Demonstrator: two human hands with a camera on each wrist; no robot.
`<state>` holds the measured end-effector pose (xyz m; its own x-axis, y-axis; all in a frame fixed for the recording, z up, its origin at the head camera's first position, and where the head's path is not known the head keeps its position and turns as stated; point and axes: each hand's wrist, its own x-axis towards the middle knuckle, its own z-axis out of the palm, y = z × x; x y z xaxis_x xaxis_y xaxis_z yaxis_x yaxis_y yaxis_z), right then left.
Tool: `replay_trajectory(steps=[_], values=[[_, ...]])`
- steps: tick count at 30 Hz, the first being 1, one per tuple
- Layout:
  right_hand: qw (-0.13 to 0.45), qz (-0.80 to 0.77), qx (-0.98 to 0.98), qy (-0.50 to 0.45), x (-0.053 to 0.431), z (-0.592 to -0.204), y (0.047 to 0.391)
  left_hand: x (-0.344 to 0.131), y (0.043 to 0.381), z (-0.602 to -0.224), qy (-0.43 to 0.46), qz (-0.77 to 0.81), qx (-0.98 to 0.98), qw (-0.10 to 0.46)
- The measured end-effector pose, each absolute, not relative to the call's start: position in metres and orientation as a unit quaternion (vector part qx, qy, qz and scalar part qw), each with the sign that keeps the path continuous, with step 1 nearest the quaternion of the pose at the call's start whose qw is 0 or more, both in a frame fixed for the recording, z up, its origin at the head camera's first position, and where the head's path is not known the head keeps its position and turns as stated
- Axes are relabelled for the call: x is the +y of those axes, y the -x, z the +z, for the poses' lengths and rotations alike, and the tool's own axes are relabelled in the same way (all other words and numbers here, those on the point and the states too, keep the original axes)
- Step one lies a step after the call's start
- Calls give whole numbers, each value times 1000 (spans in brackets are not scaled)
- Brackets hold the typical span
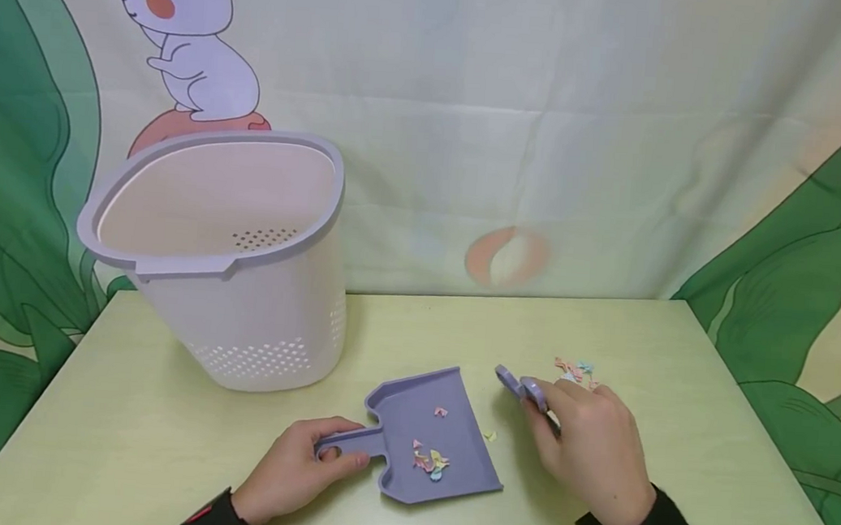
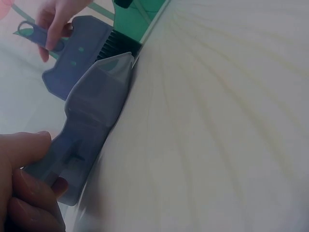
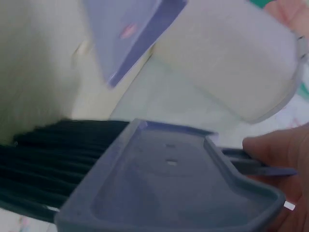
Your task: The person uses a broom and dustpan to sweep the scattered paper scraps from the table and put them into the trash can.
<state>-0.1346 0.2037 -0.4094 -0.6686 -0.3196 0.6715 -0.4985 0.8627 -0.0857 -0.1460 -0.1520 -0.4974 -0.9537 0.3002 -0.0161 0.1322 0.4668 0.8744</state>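
My left hand [image 1: 307,466] grips the handle of a small purple dustpan [image 1: 466,453], which lies on the table with several paper scraps [image 1: 430,462] on it. Held in my right hand [image 1: 591,437] is a small purple hand brush [image 3: 169,188], raised to the right of the dustpan's open edge. Its dark bristles [image 3: 63,154] show in the right wrist view; in the head view the hand hides most of the brush. One yellow scrap [image 1: 490,436] is on the table just off the dustpan's edge. Beyond the right hand lies another group of scraps [image 1: 576,371], partly covered by it.
A tall white basket [image 1: 263,316] with a purple rim and punched holes stands at the back left of the pale table [image 1: 401,326]. Behind the table hangs a printed curtain [image 1: 415,132], with green leaf patterns at both sides.
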Motion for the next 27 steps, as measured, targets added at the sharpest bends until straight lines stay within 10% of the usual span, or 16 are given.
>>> replay_trajectory(steps=[13,27], values=[[270,270,-852,-358,179,-400,100,-152,146,-496,-125,496,854,89],[367,189,-881,-230,224,-382,131,-152,145,-496,-128,497,854,85]])
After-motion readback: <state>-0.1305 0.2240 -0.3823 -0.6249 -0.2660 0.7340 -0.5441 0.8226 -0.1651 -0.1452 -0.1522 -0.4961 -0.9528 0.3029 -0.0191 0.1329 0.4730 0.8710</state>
